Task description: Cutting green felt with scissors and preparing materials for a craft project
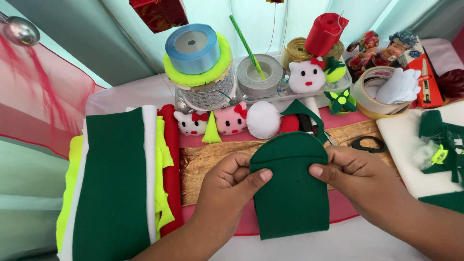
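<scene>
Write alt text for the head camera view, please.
Two bare hands, left hand and right hand, hold a dark green felt piece with a rounded top over a craft table. Behind it sit ribbon spools, small plush faces and black scissors; folded felt lies left.

A pale teal draped curtain (pixel 270 19) forms the backdrop, evenly lit (soft daylight, no hard shadows). In front of the curtain stands the white-covered worktop (pixel 130 92); left of the worktop hangs sheer red netting (pixel 43 101).
</scene>
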